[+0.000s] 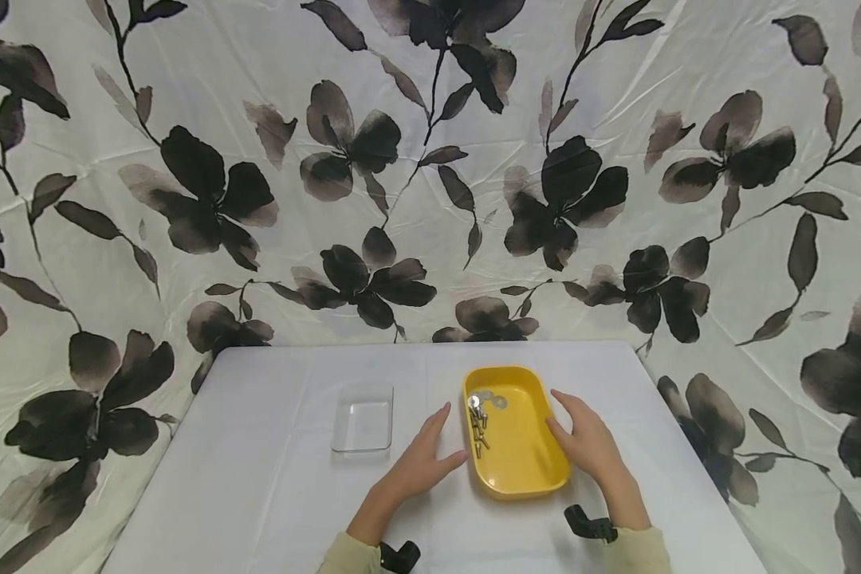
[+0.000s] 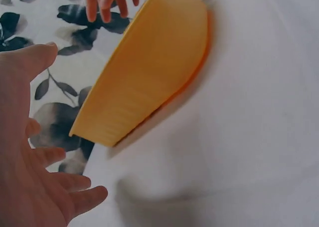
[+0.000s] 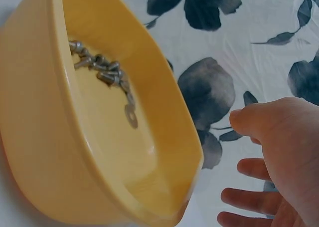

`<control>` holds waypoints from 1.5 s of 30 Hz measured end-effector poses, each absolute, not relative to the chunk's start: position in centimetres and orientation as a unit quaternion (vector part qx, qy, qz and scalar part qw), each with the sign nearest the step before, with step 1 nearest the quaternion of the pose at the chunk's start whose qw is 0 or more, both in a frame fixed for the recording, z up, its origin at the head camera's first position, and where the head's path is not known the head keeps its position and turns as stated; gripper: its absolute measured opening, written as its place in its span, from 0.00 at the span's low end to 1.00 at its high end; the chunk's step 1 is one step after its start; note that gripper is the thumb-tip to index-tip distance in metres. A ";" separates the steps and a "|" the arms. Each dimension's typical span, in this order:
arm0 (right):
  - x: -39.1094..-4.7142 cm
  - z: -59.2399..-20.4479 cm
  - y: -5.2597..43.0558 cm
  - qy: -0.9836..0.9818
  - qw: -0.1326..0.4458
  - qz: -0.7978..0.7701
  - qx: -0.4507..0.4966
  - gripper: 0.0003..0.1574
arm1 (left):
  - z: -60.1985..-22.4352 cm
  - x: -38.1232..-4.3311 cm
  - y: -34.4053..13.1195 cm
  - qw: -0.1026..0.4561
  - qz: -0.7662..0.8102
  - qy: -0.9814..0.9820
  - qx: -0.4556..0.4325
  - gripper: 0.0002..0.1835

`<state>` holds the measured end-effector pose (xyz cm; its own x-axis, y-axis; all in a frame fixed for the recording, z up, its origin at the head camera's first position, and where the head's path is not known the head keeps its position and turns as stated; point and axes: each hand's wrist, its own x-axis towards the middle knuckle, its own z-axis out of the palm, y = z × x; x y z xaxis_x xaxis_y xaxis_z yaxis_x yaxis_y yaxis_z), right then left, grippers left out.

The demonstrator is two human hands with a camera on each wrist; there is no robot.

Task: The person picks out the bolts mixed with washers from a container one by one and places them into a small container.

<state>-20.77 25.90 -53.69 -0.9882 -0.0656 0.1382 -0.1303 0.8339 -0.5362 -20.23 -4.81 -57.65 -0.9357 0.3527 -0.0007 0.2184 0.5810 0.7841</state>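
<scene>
A yellow tray (image 1: 520,446) stands on the white table between my two hands. Several metal screws (image 1: 477,430) and some flat round washers (image 1: 499,402) lie along its left side. My left hand (image 1: 419,462), fingers extended and thumb spread, is just left of the tray; a gap shows between them in the left wrist view. On the other side my right hand (image 1: 588,438) has its fingertips close by the tray's right rim. The right wrist view shows that hand (image 3: 274,167) apart from the tray wall, holding nothing.
A small clear square container (image 1: 362,426) sits on the table (image 1: 258,478), left of my left hand. Behind the table and along its sides hangs a white floral cloth (image 1: 466,199). Each wrist bears a black camera mount (image 1: 588,524).
</scene>
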 end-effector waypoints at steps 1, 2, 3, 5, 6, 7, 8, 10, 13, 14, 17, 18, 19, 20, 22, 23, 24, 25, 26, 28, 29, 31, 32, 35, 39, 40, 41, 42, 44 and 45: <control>-20.8 -53.6 25.8 -0.956 0.060 0.284 0.051 0.35 | -57.9 -20.3 -4.7 0.078 0.438 0.882 0.158 0.48; -20.9 -53.6 25.7 -0.956 0.061 0.284 0.050 0.34 | -58.1 -20.3 -4.5 0.079 0.450 0.876 0.154 0.49; -21.0 -53.5 25.6 -0.955 0.062 0.284 0.050 0.34 | -58.2 -20.3 -4.4 0.081 0.463 0.870 0.150 0.49; -21.1 -53.4 25.3 -0.955 0.062 0.284 0.053 0.34 | -58.5 -20.2 -4.3 0.089 0.484 0.859 0.140 0.50; -21.2 -53.3 25.2 -0.954 0.062 0.286 0.056 0.34 | -58.6 -20.1 -4.2 0.094 0.494 0.853 0.137 0.50; -21.3 -53.3 25.1 -0.954 0.063 0.287 0.060 0.34 | -58.7 -20.1 -4.2 0.097 0.508 0.845 0.135 0.50; -21.4 -53.2 25.0 -0.954 0.064 0.287 0.063 0.34 | -58.8 -20.0 -4.1 0.101 0.520 0.837 0.134 0.50; -21.6 -53.0 24.7 -0.953 0.069 0.288 0.069 0.33 | -59.1 -20.0 -3.9 0.107 0.538 0.825 0.135 0.50; -21.8 -52.8 24.2 -0.952 0.073 0.289 0.073 0.33 | -59.6 -19.9 -3.7 0.112 0.558 0.811 0.135 0.49; -21.9 -52.8 24.0 -0.952 0.071 0.289 0.074 0.32 | -59.8 -19.9 -3.6 0.114 0.561 0.809 0.132 0.49; -22.1 -52.7 23.4 -0.951 0.059 0.294 0.077 0.32 | -60.3 -19.9 -3.5 0.116 0.567 0.806 0.124 0.47; -22.2 -52.7 23.1 -0.951 0.055 0.296 0.078 0.32 | -60.4 -19.8 -3.4 0.115 0.570 0.804 0.124 0.46; -22.3 -52.7 22.9 -0.951 0.052 0.295 0.078 0.32 | -60.5 -19.8 -3.4 0.113 0.572 0.802 0.126 0.46; -22.4 -52.7 22.7 -0.951 0.050 0.295 0.079 0.32 | -60.5 -19.8 -3.3 0.112 0.575 0.800 0.129 0.46; -22.7 -52.7 22.4 -0.949 0.047 0.300 0.080 0.31 | -60.6 -19.8 -3.1 0.111 0.582 0.794 0.138 0.46; -22.9 -52.7 22.3 -0.949 0.045 0.301 0.080 0.30 | -60.6 -19.8 -3.0 0.111 0.585 0.791 0.139 0.46; -23.0 -52.7 22.1 -0.949 0.043 0.303 0.081 0.30 | -60.5 -19.7 -2.9 0.112 0.591 0.787 0.139 0.46; -23.2 -52.7 21.9 -0.948 0.041 0.304 0.082 0.29 | -60.5 -19.7 -2.8 0.113 0.594 0.785 0.137 0.47; -23.3 -52.6 21.7 -0.947 0.039 0.308 0.083 0.28 | -60.5 -19.6 -2.7 0.113 0.597 0.782 0.135 0.47; -23.6 -52.5 21.3 -0.945 0.033 0.314 0.085 0.27 | -60.5 -19.6 -2.6 0.115 0.612 0.771 0.134 0.48; -23.9 -52.5 21.0 -0.944 0.030 0.318 0.085 0.26 | -60.5 -19.6 -2.5 0.117 0.620 0.764 0.132 0.48; -24.3 -52.5 20.5 -0.942 0.025 0.323 0.085 0.25 | -60.8 -19.7 -2.5 0.116 0.633 0.753 0.134 0.49; -24.6 -52.7 20.3 -0.941 0.021 0.327 0.085 0.25 | -61.0 -19.8 -2.5 0.116 0.640 0.747 0.138 0.49; -25.4 -53.1 19.7 -0.937 0.010 0.339 0.083 0.22 | -61.5 -19.9 -2.2 0.120 0.657 0.730 0.142 0.49; -26.3 -53.7 18.9 -0.929 -0.004 0.363 0.069 0.17 | -61.6 -19.8 -1.6 0.128 0.686 0.704 0.133 0.46; -26.5 -53.9 18.8 -0.928 -0.008 0.368 0.066 0.16 | -61.6 -19.7 -1.4 0.131 0.694 0.697 0.127 0.45; -26.7 -54.2 18.6 -0.927 -0.011 0.369 0.063 0.14 | -61.5 -19.7 -1.2 0.132 0.699 0.693 0.121 0.45; -26.9 -54.5 18.5 -0.927 -0.014 0.370 0.057 0.13 | -61.5 -19.7 -1.0 0.132 0.699 0.693 0.113 0.45; -27.2 -55.0 18.3 -0.929 -0.019 0.367 0.049 0.10 | -61.3 -19.6 -0.7 0.130 0.701 0.694 0.100 0.45; -27.4 -55.3 18.3 -0.930 -0.022 0.365 0.045 0.09 | -61.2 -19.6 -0.6 0.130 0.701 0.695 0.095 0.45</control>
<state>-27.44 18.27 -55.30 -0.9951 -0.0989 -0.0082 -0.0668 0.7293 -0.6810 -19.58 -0.57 -61.22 -0.9482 0.3141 -0.0485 -0.0510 0.0002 0.9987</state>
